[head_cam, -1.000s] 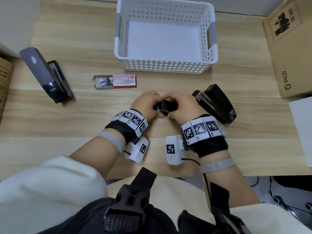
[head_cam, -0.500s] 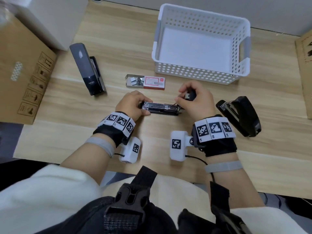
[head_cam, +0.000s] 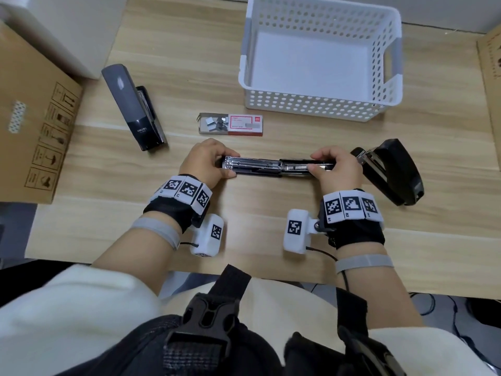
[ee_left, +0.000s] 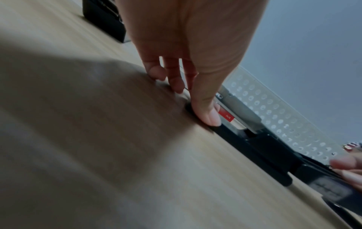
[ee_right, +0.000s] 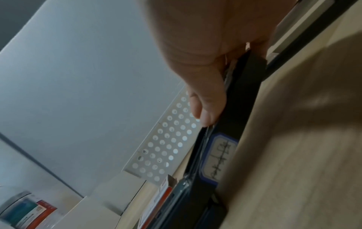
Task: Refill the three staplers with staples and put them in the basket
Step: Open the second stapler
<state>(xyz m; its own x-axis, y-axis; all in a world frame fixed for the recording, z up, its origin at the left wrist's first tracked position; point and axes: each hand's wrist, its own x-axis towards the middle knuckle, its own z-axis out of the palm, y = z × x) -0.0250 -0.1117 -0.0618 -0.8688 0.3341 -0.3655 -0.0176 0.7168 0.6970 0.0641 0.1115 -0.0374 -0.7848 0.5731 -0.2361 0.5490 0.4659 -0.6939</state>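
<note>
A small black stapler (head_cam: 273,168) lies unfolded flat on the wooden table, its metal staple channel facing up. My left hand (head_cam: 226,167) pinches its left end, thumb (ee_left: 207,114) on the near side. My right hand (head_cam: 321,166) grips the right end, the lid half (ee_right: 243,99). A grey stapler (head_cam: 132,109) stands hinged open at the left. A larger black stapler (head_cam: 390,172) lies at the right, its jaw slightly open. The red staple box (head_cam: 233,124) lies behind my hands with its tray pulled out and loose staple strips showing. The white perforated basket (head_cam: 311,104) holds nothing.
A cardboard box (head_cam: 32,126) sits off the table's left edge, with a white box (head_cam: 67,28) behind it. Another cardboard box (head_cam: 490,63) stands at the far right. Bare tabletop (head_cam: 257,218) lies between my wrists and the near edge.
The small stapler, closed between my hands a second ago, is now unfolded flat. My hands have drawn apart to its two ends. The head view has shifted left.
</note>
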